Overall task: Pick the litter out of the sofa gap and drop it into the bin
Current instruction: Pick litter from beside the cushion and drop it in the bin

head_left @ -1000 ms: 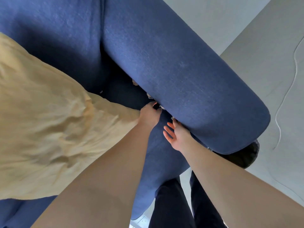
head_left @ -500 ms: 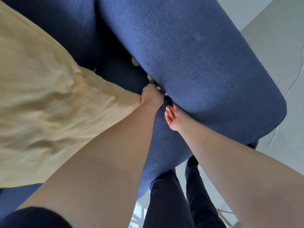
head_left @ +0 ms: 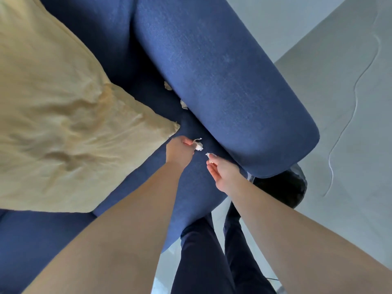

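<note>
My left hand [head_left: 179, 151] pinches a small crumpled white scrap of paper [head_left: 198, 146] above the blue sofa seat [head_left: 197, 187]. My right hand [head_left: 223, 172] grips a second white scrap [head_left: 210, 156] at its fingertips, close to the armrest [head_left: 222, 81]. Two more pale scraps, one [head_left: 167, 85] farther back and one [head_left: 184, 104] nearer, are wedged in the gap between seat and armrest. A dark bin with a black liner [head_left: 284, 187] stands on the floor beyond the armrest's front end, partly hidden by it.
A large yellow cushion [head_left: 63, 115] lies on the seat at the left, its corner near my left hand. My dark-trousered legs [head_left: 203, 262] stand at the sofa's front. A thin white cable [head_left: 356, 98] runs across the grey floor at the right.
Both hands have drawn back out of the gap, each now showing a white scrap. The view has pulled away from the sofa, so more of the armrest and the bin show.
</note>
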`<state>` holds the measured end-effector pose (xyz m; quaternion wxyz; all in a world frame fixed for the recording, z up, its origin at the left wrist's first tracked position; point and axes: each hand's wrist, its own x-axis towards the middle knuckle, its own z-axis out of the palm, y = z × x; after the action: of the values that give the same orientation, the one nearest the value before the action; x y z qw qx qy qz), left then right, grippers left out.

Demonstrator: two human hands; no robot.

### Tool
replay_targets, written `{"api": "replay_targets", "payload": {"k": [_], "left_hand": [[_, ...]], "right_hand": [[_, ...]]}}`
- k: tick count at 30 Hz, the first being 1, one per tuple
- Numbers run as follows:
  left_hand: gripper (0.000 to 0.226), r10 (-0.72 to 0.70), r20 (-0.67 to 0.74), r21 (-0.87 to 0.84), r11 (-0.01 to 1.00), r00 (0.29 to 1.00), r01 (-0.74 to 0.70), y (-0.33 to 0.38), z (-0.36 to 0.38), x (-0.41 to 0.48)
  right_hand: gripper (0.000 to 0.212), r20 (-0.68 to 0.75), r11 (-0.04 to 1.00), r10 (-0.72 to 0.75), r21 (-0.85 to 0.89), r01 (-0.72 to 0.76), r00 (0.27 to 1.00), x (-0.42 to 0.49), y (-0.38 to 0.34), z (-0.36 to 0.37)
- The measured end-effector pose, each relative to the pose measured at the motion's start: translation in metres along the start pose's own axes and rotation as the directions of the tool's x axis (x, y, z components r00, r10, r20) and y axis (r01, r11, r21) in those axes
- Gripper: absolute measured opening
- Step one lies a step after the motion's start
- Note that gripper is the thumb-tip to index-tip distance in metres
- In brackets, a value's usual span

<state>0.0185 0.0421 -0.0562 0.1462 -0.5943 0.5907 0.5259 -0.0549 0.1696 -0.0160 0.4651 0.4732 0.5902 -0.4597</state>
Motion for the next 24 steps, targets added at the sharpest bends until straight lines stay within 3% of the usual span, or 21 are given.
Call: {"api": "replay_targets", "payload": {"k": [6,8,10,12,17,22,24], "left_hand": [[0.011,-0.05,0.077,-0.007,0.999,0.996,0.051,-0.013,0.038,-0.073],[0.02,-0.07,0.117,-0.009,0.997,0.991,0.071,-0.014,0.058,-0.1],[0.018,-0.07,0.145,-0.009,0.997,0.987,0.072,-0.015,0.082,-0.127],[0.014,-0.053,0.162,0.019,0.999,0.985,0.05,-0.015,0.109,-0.154],[0.013,-0.025,0.227,0.102,0.995,0.974,0.002,-0.015,0.172,-0.21],[0.011,-0.011,0.253,0.13,0.991,0.967,-0.023,-0.008,0.227,-0.243],[0.028,-0.03,0.309,0.098,0.995,0.95,-0.001,-0.007,0.245,-0.25]], "right_hand": [[0.019,-0.012,0.994,-0.08,-0.069,0.079,0.997,-0.017,0.022,-0.09],[0.01,-0.039,0.985,-0.141,-0.103,0.136,0.989,-0.021,0.024,-0.129],[0.021,-0.083,0.972,-0.201,-0.141,0.188,0.976,-0.024,0.023,-0.17],[0.007,-0.161,0.966,-0.234,-0.151,0.21,0.959,-0.027,0.019,-0.212],[0.01,-0.263,0.947,-0.293,-0.209,0.242,0.919,-0.03,0.002,-0.298],[0.041,-0.268,0.968,-0.25,-0.091,0.234,0.931,-0.023,-0.02,-0.347],[0.055,-0.253,0.972,-0.235,-0.057,0.228,0.939,-0.021,-0.023,-0.357]]}}
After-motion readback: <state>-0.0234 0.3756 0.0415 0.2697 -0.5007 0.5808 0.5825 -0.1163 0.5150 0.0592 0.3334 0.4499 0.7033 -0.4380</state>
